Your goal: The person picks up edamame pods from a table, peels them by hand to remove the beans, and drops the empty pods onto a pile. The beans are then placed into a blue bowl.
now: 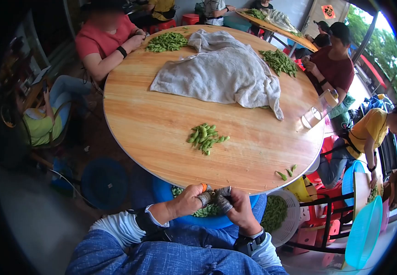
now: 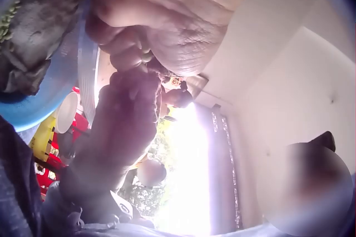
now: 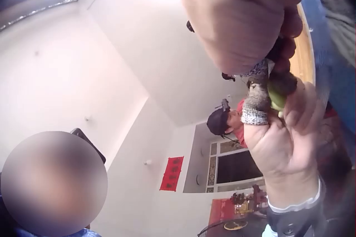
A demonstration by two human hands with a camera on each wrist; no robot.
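Observation:
Over the blue basin [image 1: 161, 189] in the lap, my left hand [image 1: 184, 202] and right hand [image 1: 240, 211] meet tip to tip. Between them is a green soybean pod [image 3: 277, 97], seen best in the right wrist view; the fingers of both hands pinch it. Cloth-like finger covers [image 3: 256, 105] wrap some fingertips, and an orange band shows on the left hand. Shelled green beans [image 1: 206, 211] lie in the basin below. Straight ahead on the round wooden table [image 1: 152, 133] is a small pile of soybean pods [image 1: 205, 137].
A grey cloth [image 1: 221, 73] covers the table's middle, with more pods at its far sides. A water bottle [image 1: 317, 112] stands at the right edge, and loose pods [image 1: 281, 175] lie nearer. At my right is a white basket [image 1: 292, 215] of pods. People sit around the table.

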